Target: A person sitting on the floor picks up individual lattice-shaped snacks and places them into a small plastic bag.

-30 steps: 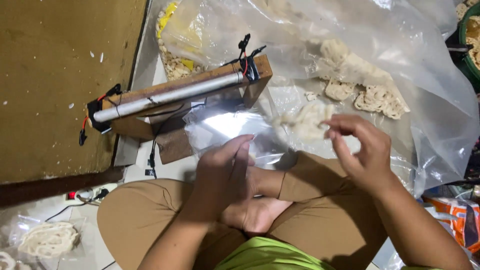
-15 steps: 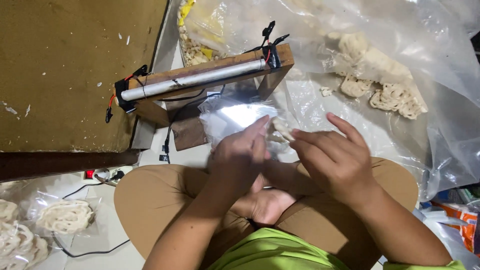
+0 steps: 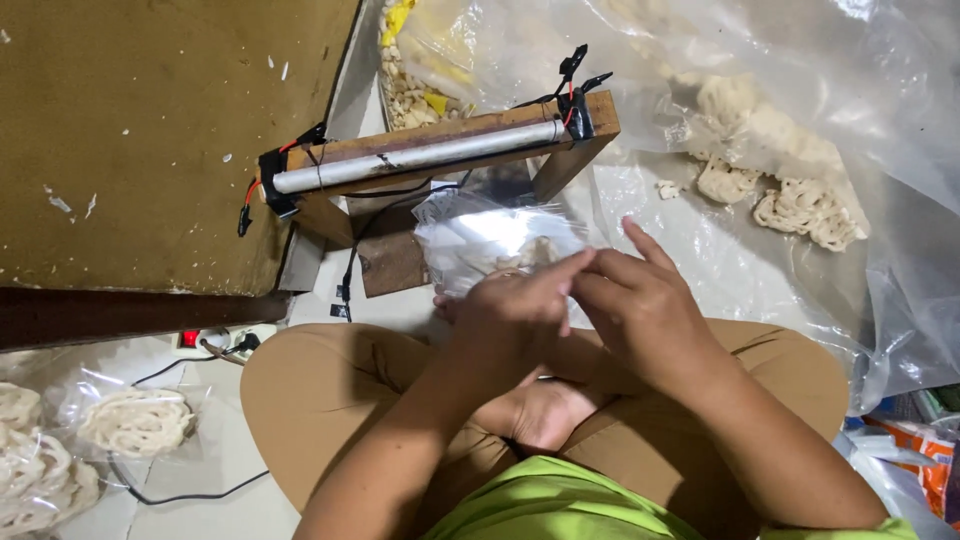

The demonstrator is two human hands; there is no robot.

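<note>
Seated cross-legged on the floor, both hands, left hand (image 3: 515,310) and right hand (image 3: 640,305), pinch a small clear bag (image 3: 490,235) of crackers closed, just before a wooden heat sealer (image 3: 430,155).

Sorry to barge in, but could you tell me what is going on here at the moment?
A person sits cross-legged on the floor, both hands together on a small clear plastic bag with pale crackers inside. The left hand and right hand pinch the bag's near end just in front of a wooden stand carrying a metal sealing bar with wires clipped to it. Loose crackers lie on a big plastic sheet to the right, and filled bags sit to the left.
</note>
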